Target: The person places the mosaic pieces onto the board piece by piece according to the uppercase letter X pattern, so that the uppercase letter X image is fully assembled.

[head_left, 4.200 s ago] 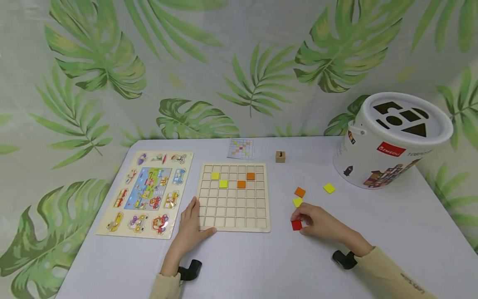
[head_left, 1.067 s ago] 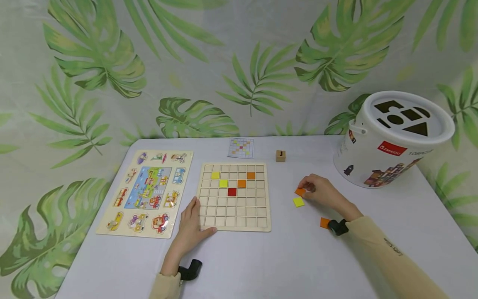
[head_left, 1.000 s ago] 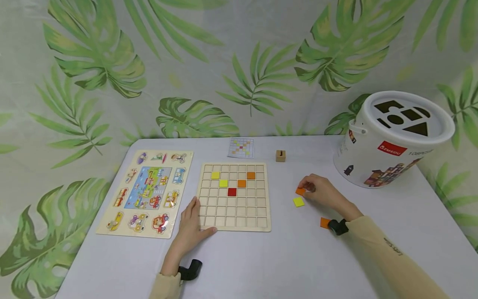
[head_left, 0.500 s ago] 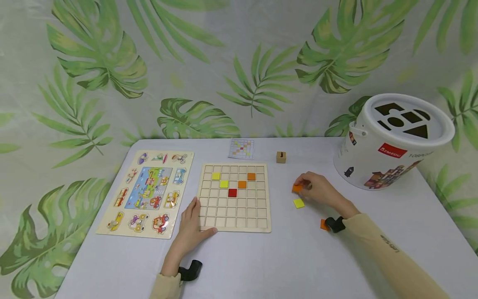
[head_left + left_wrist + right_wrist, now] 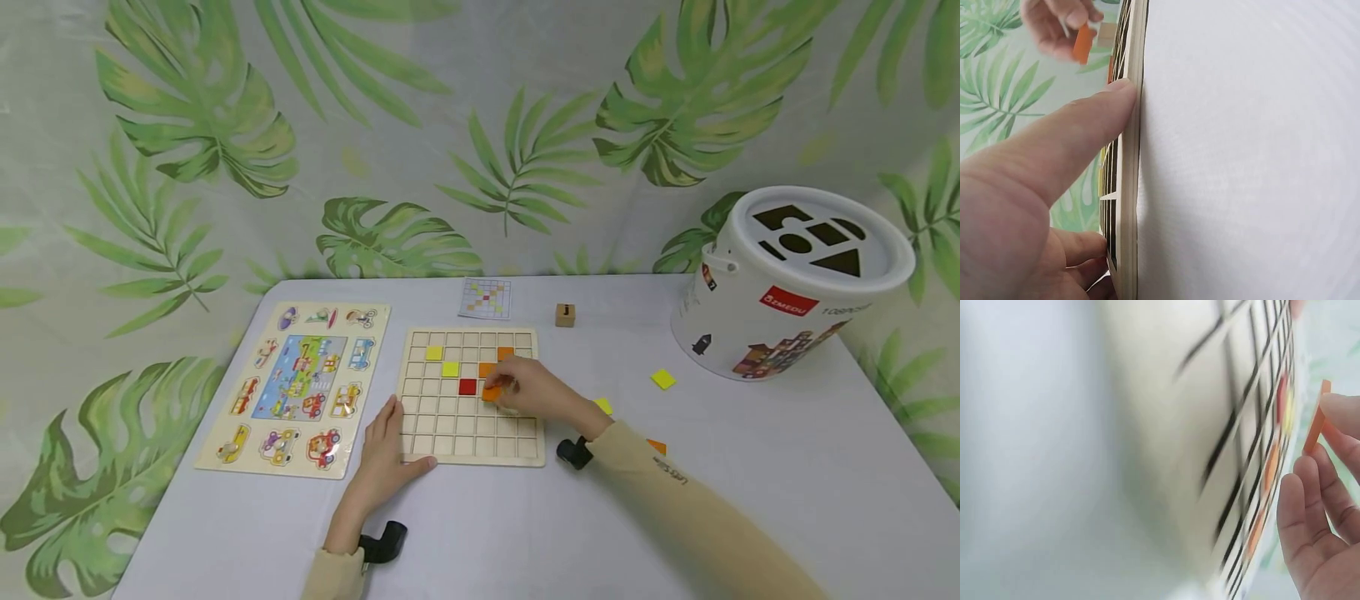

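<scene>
We saw the pale grey counter (image 5: 525,533) spread before a leaf-printed cloth backdrop (image 5: 390,142), and at its far right stood the large white plastic shape-sorter bucket (image 5: 787,287), upright with its lid on. At the left lay the flat wooden vehicle peg puzzle (image 5: 296,387), and just beside it, toward the middle, the square wooden grid board (image 5: 465,433), which already carried two yellow, two orange and one red tile in its upper rows. Our left hand (image 5: 382,454) rested with relaxed, straight fingers on the board's near left corner, the thumb along its near edge, grasping nothing. Our right hand (image 5: 536,392) hovered over the board's middle right, pinching the small orange square tile (image 5: 491,393) between thumb and fingertips; the tile was tilted just above the cells, right of the red tile (image 5: 467,387), and we could not tell whether it touched the board. Behind the board lay a small printed pattern card (image 5: 485,298) and a little wooden cube (image 5: 565,315). A loose yellow square tile (image 5: 663,379) lay near the bucket, well apart from the board.
</scene>
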